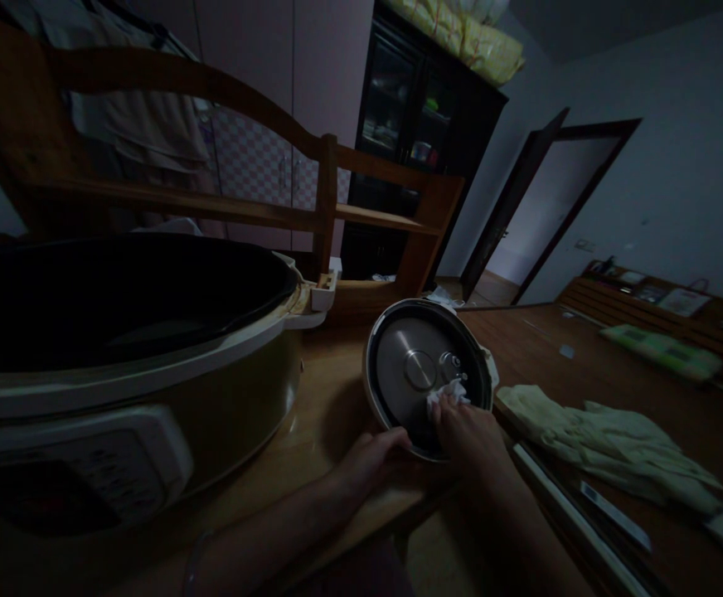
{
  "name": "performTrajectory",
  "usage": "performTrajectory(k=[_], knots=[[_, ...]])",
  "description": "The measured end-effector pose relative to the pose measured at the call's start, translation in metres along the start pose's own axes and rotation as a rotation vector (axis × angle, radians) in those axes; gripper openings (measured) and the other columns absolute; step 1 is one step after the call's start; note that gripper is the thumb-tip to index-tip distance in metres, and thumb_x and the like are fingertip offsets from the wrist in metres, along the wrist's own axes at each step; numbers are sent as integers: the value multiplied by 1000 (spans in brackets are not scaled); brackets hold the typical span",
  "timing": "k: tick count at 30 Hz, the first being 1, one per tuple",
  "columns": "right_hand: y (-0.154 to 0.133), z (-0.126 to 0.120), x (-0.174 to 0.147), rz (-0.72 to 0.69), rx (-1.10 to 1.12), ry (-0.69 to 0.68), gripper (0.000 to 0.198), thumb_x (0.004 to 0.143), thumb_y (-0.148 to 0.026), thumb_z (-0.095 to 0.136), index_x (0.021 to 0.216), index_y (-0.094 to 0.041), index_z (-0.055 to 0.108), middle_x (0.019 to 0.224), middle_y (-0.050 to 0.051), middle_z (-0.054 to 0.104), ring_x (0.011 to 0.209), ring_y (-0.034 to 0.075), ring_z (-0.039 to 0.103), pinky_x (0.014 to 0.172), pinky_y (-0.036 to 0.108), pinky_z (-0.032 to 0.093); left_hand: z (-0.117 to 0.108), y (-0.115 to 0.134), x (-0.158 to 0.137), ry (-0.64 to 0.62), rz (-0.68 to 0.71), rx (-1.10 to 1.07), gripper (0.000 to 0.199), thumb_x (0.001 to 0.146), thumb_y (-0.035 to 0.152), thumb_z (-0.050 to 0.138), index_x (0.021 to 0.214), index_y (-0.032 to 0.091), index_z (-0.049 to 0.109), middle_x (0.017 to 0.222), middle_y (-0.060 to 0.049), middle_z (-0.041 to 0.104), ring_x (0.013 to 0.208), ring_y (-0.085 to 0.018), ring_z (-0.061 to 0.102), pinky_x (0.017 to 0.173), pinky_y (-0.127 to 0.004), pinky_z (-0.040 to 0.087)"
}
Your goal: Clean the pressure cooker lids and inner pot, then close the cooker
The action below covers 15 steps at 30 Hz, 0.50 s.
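A round pressure cooker lid is tipped up on the wooden desk, its metal inner face and dark seal ring turned toward me. My left hand grips the lid's lower left rim, thumb on the edge and the other fingers hidden behind. In my right hand is a crumpled white tissue, pressed against the inner face just below the small round valve. At the left stands the big electric pressure cooker, lidless, with a dark pot inside and a control panel on its front.
The wooden desk has a raised shelf back behind the cooker. To the right lie a pale green cloth and a white strip-like object. A dark glass-door cabinet and an open door stand farther back.
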State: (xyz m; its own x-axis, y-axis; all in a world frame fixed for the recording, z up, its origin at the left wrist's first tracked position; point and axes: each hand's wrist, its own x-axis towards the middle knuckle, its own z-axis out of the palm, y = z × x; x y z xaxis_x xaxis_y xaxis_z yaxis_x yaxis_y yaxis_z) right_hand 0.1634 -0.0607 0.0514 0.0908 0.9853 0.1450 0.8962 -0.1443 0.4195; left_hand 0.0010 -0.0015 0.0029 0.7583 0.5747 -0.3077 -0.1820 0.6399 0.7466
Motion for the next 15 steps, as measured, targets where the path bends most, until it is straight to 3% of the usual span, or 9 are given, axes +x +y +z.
performTrajectory(k=[4,8,12,15], knots=[[-2,-4,-6,-11,53,-24,36,102,-20,32,113,-14,67,107,15,73,83,26,73,64,33,56,2,0,-1,-11,-1,25,24,62,28,67,75,9,74,78,-9,73,80,-21,66,84,-34,53],[-7,-11,-12,-10,163,-2,36,102,-22,34,118,-11,65,107,17,73,88,25,73,70,32,57,3,2,-3,10,-6,26,18,62,27,67,68,12,71,76,-8,72,80,-20,66,83,-33,54],[-7,-4,-12,-51,232,66,38,100,-19,35,127,-8,60,124,19,67,107,26,68,86,37,57,3,3,-5,21,-6,24,15,63,27,67,66,13,70,75,-8,72,79,-21,67,84,-34,54],[-3,7,-9,-86,260,133,42,97,-15,38,134,-6,55,137,19,58,124,25,58,103,39,49,2,1,-3,18,-11,12,16,64,26,66,65,11,70,75,-10,72,80,-21,67,84,-34,54]])
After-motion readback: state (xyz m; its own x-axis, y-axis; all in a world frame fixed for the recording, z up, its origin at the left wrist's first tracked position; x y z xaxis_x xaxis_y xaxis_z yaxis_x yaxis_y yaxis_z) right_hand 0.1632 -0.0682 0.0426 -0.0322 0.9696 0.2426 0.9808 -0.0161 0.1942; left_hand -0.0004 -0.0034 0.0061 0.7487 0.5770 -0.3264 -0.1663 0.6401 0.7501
